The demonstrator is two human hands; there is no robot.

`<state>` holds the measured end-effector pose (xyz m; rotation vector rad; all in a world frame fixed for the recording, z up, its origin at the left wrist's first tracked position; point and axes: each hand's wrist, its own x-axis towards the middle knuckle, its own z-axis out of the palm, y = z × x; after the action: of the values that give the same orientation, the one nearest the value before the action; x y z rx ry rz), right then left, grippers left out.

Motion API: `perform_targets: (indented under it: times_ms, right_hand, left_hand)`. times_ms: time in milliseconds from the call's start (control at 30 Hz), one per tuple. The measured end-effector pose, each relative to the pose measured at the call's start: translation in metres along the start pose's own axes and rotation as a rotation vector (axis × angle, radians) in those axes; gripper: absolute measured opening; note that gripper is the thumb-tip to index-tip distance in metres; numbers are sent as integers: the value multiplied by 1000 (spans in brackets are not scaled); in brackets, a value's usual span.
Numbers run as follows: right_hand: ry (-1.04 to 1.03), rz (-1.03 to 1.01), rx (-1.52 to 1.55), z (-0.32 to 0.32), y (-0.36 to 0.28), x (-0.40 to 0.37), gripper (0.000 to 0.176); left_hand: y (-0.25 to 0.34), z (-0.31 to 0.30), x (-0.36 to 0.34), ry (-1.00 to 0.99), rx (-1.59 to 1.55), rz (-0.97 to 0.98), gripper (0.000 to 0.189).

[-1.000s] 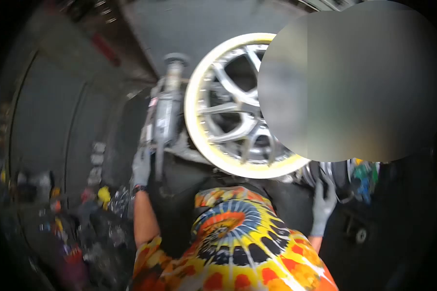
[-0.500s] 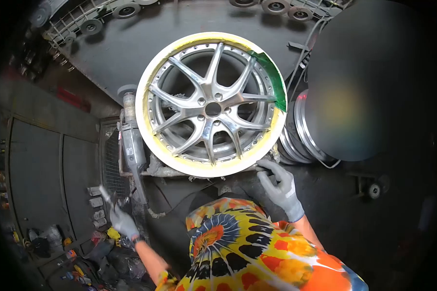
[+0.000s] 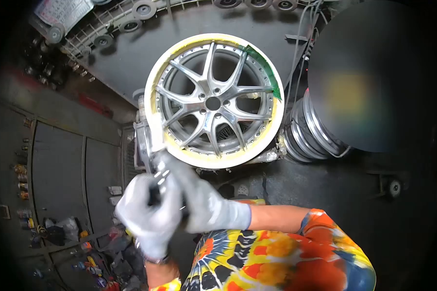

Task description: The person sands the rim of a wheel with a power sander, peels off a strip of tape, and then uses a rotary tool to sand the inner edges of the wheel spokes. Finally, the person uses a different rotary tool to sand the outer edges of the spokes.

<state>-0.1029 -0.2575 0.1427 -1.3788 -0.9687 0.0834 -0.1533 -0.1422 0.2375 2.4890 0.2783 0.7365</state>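
Note:
A spoked alloy wheel (image 3: 213, 89) lies face up on a stand, its rim covered with white and yellow masking and a green strip (image 3: 264, 65) at the upper right. Just below its lower left edge, my two grey-gloved hands are together. My left hand (image 3: 148, 208) is closed around a shiny metal hand tool (image 3: 161, 178) with a dark part; its exact kind is hidden by the fingers and blur. Against the same tool, my right hand (image 3: 204, 201) has its fingers closed at the upper end, smeared by motion.
More bare metal rims (image 3: 308, 131) are stacked at the right, partly behind a blurred round patch. Round discs (image 3: 143, 9) hang on a wire rack along the back. A grey cabinet (image 3: 58, 174) stands at the left, with bags and clutter (image 3: 94, 262) below it.
My left hand has come up from the lower left with the tool. My right hand has left the wheel's lower right edge and joined it. The view has shifted slightly.

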Motion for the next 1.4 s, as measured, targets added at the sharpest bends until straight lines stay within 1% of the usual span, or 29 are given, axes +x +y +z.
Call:
perform_targets:
  times_ms: [33,67,100,133,167,200,233,267,300,333,367,400,433,467,500,567,633,700,733,800,900,933,967,1000,1100,1267,1333,1367,1400]
  right_hand:
    - [71,107,45,-13,0,-7,114]
    - [131,16,-117,-27,12,-15,112]
    - [200,-31,-193,-46,15,-22,110]
    - [238,-44,-342,-65,10,-29,108]
    - [278,72,-413,-78,6,-37,104]
    - [384,192,-352,-87,7,-43,85]
    - [580,216,-415,-94,22,-49,65]
    - [648,263,-478,-107,30,-56,53]
    - [708,317,-473,-119,27,-59,50]
    - [752,342,-504,-128,29,-61,48]
    - [794,365,-536,-135,35,-63,46]
    - [814,358,-547,-141,45,-65,46]
    - [828,319,-640,-147,58,-68,45]
    - [837,283,-733,-150,64,-68,43]
    - [850,280,-747,-150,64,-63,43]
    - [818,439,-766,-147,66,-55,40]
    - [845,413,-823,-147,78,-51,37]
    - [895,434,-901,-147,82,-48,35]
    - [917,488,-877,-147,81,-47,34]
    - [942,484,-887,-146,83,-44,34]
    - [965,460,-880,-148,89,-37,35]
    - [925,452,-888,-149,91,-32,35]
    - [886,445,-894,-149,93,-25,36]
    - [877,437,-805,-148,94,-17,37]
    - [907,445,-813,-145,92,6,38]
    - [881,452,-836,-145,103,11,37]
    - [870,429,-967,-148,115,7,37]
    - [871,431,-965,-147,114,8,37]
    - [909,496,-897,-147,110,9,38]
  left_hand:
    - [10,12,10,-67,-74,-21,17]
    - [11,23,18,-165,-171,27,18]
    - [21,27,29,-289,-174,146,23]
    - [23,35,40,-421,-299,241,24]
    - [23,45,52,-556,-424,332,25]
    - [20,53,67,-629,-455,333,23]
    - [17,66,86,-703,-483,339,21]
    - [9,96,104,-519,-449,370,16]
    - [9,117,128,-386,-427,449,17]
    - [2,147,150,-178,-408,578,17]
    - [-3,171,174,-150,-385,644,21]
    - [-10,200,198,-48,-293,790,23]
    - [-8,219,214,-64,-208,851,30]
    - [-6,239,228,-66,-180,904,32]
    - [-3,259,241,-63,-150,955,35]
    - [1,296,260,-93,-168,1006,38]
    - [3,324,278,-82,-155,1117,38]
    - [4,344,287,-124,-169,1118,34]
    - [2,353,290,-123,-184,1121,34]
    - [0,360,296,-154,-273,1115,25]
    - [-3,363,301,-172,-315,1143,16]
    - [-4,363,302,-170,-329,1149,14]
    - [-4,364,304,-168,-332,1155,14]
    - [-4,365,305,-179,-337,1164,13]
    - [-5,368,310,-220,-346,1167,14]
    - [-7,369,311,-254,-350,1169,15]
    - [-7,368,313,-259,-350,1174,15]
    - [-7,368,313,-258,-356,1180,15]
    - [-7,368,313,-257,-363,1186,15]
